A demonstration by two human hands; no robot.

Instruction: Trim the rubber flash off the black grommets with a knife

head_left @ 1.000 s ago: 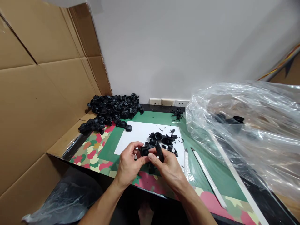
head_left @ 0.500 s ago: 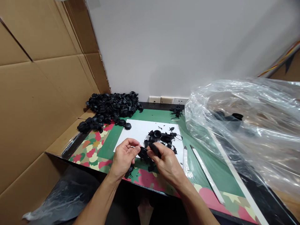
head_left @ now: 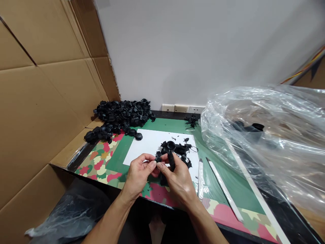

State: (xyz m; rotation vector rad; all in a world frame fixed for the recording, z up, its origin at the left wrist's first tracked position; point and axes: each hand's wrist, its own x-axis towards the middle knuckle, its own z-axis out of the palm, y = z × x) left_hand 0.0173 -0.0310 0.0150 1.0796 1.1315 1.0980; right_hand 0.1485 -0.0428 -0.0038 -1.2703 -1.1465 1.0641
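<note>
Both hands meet over the near edge of a white sheet (head_left: 149,144). My left hand (head_left: 139,176) pinches a small black ribbed rubber part (head_left: 158,158) between thumb and fingers. My right hand (head_left: 177,179) is closed round a slim black tool (head_left: 171,160) and also touches the part with its fingertips. Just beyond the hands lies a small cluster of the same black parts and trimmings (head_left: 177,149) on the sheet.
A large heap of black rubber parts (head_left: 122,117) lies at the table's back left, against cardboard walls (head_left: 45,101). A big clear plastic bag (head_left: 266,135) holding a few black parts fills the right. Two white strips (head_left: 220,184) lie on the green mat (head_left: 167,126). A dark plastic bag (head_left: 71,213) hangs below left.
The hands dropped toward the table edge half a second ago, then rose and drew together again. The ribbed part has turned in my fingers and is now more hidden.
</note>
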